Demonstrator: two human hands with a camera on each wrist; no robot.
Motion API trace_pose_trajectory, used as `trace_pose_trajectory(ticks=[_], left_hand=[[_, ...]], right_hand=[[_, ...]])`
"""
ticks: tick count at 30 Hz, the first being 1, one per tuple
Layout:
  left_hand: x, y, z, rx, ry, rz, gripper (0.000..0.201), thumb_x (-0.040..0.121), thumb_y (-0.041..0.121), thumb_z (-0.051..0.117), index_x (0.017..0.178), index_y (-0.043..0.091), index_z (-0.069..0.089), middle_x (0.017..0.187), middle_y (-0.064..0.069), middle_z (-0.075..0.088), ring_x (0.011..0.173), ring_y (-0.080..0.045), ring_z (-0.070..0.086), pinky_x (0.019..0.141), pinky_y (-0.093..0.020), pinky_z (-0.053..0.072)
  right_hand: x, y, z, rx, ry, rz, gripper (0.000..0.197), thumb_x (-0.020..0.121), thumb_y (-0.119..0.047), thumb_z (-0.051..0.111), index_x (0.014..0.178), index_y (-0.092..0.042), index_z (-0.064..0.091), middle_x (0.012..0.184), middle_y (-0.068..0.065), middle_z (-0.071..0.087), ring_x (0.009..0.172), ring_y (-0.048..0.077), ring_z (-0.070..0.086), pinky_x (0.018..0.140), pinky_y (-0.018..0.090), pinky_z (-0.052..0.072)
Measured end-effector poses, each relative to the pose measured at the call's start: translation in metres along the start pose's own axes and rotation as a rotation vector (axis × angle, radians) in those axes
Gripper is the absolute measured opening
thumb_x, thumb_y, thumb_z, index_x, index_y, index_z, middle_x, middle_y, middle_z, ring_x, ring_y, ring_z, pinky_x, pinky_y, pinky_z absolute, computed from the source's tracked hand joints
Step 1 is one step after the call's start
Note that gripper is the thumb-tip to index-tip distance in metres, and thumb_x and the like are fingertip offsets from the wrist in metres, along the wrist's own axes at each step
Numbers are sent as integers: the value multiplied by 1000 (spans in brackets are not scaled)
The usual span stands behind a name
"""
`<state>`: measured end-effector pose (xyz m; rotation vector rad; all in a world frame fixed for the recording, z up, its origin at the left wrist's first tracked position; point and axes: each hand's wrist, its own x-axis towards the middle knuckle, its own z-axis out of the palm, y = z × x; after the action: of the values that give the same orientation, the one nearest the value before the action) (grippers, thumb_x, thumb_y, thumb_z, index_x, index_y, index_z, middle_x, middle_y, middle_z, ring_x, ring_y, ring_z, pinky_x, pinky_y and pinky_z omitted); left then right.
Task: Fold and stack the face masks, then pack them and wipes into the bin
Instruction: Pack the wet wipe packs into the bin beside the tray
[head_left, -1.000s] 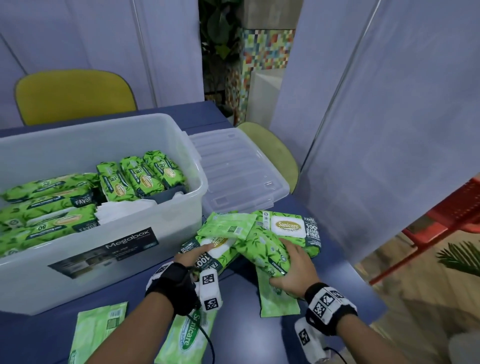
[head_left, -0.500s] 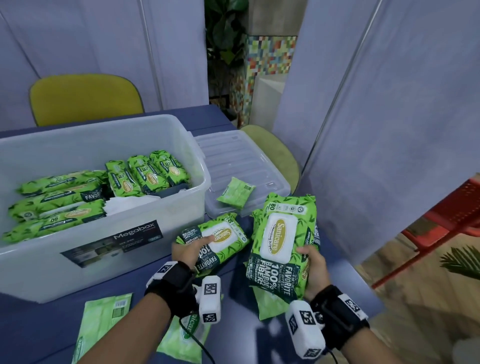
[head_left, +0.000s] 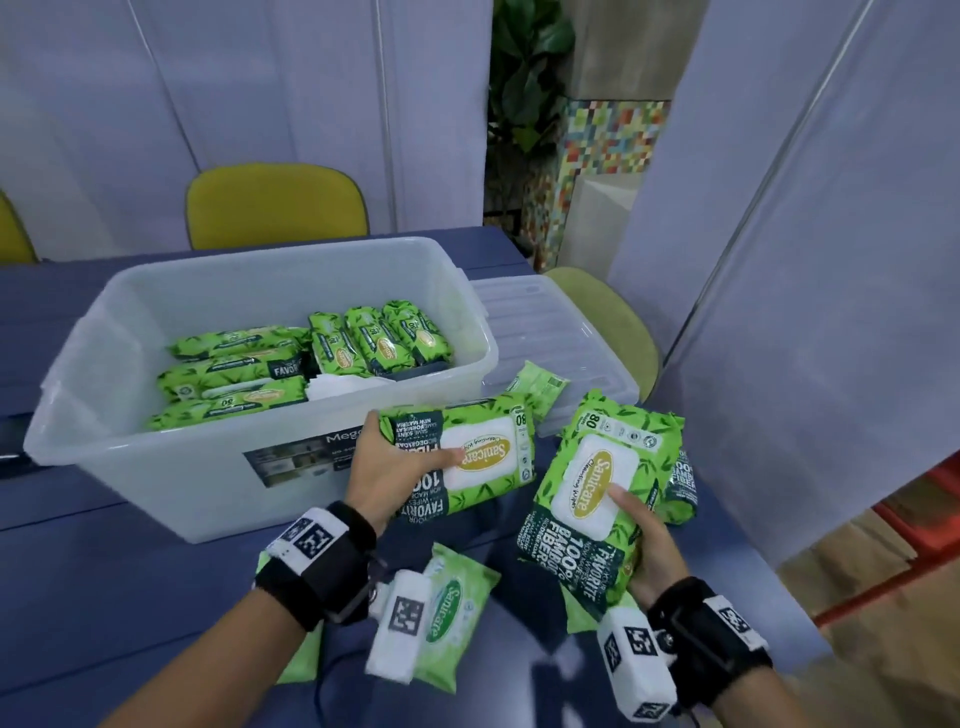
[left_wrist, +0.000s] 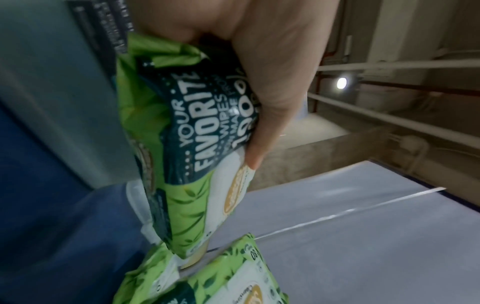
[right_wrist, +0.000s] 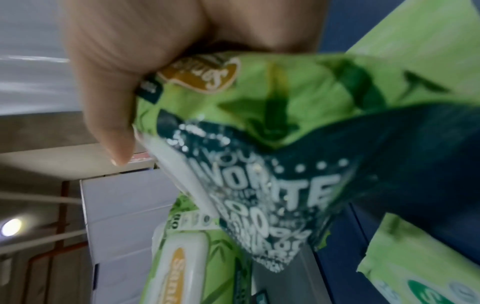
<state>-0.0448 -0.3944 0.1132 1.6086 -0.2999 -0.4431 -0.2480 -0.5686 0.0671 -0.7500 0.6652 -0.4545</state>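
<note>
Wipes packs fill both hands: the left hand grips one pack near the bin, the right hand clutches another right of it. Best to load left first, standing it beside the far-right row.

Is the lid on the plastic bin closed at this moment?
No, the bin is open with wipe packs showing inside, and its lid lies flat on the table beside it.
</note>
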Motion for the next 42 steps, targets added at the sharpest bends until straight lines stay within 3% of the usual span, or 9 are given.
trace_pose_trajectory(ticks=[5, 10, 14, 19, 21, 24, 29, 34, 42], left_hand=[[-20, 54, -23, -66, -11, 160, 63, 54, 3, 90, 92, 29, 47, 93, 11, 64, 78, 13, 62, 76, -11, 51], [-29, 107, -81, -147, 13, 306, 90, 39, 25, 95, 116, 6, 53, 106, -7, 71, 98, -25, 68, 89, -49, 53], [-27, 154, -128, -111, 96, 438, 91, 38, 19, 95, 117, 0, 52, 105, -8, 71, 96, -23, 69, 85, -46, 56], [-7, 194, -186, -164, 244, 557, 90, 41, 16, 94, 117, -7, 50, 108, -14, 69, 97, -27, 69, 83, -46, 56], [7, 204, -207, -199, 294, 588, 91, 44, 18, 94, 118, -11, 49, 111, -17, 68, 99, -29, 68, 83, -47, 56], [28, 214, -236, -248, 346, 583, 95, 45, 18, 95, 121, -13, 47, 112, -18, 67, 100, -28, 68, 81, -45, 57], [72, 205, -273, -258, 322, 498, 93, 46, 11, 93, 122, -11, 45, 113, -18, 67, 100, -29, 68, 79, -43, 57], [118, 175, -286, -223, 305, 410, 50, 53, -2, 81, 94, 13, 56, 96, -5, 71, 88, -20, 70, 75, -37, 57], [183, 129, -293, -170, 285, 295, 83, 45, 4, 89, 116, 2, 46, 114, -15, 66, 101, -27, 67, 87, -47, 55]], right_hand=[[-1, -18, 32, -142, -74, -89, 102, 25, -36, 97, 116, -5, 64, 112, 19, 69, 94, 32, 69, 80, 46, 57], [-1, -60, 94, -290, -198, -226, 105, 18, -38, 95, 113, -6, 63, 99, 13, 73, 81, 28, 72, 65, 38, 59], [-2, -93, 160, -445, -367, -341, 84, 26, -34, 94, 101, -9, 67, 97, 12, 74, 82, 28, 72, 69, 42, 60], [14, -114, 250, -659, -426, -438, 106, 29, -39, 95, 120, -2, 57, 107, 13, 71, 94, 31, 70, 79, 42, 58], [21, -116, 281, -737, -454, -480, 80, 41, -22, 92, 113, -7, 60, 103, 11, 72, 93, 29, 70, 78, 39, 58], [31, -113, 322, -902, -503, -573, 51, 54, -1, 84, 97, -19, 63, 93, 0, 72, 83, 18, 70, 72, 29, 58], [58, -88, 374, -1188, -666, -626, 57, 57, 2, 86, 105, -19, 64, 94, -10, 70, 80, -3, 67, 77, 21, 52], [98, -40, 411, -1540, -836, -570, 63, 56, -16, 91, 109, -22, 60, 107, -6, 68, 97, 11, 65, 86, 28, 50], [133, 40, 452, -2119, -1081, -394, 100, 61, -42, 87, 143, -12, 38, 142, 3, 48, 124, 21, 49, 101, 26, 40]])
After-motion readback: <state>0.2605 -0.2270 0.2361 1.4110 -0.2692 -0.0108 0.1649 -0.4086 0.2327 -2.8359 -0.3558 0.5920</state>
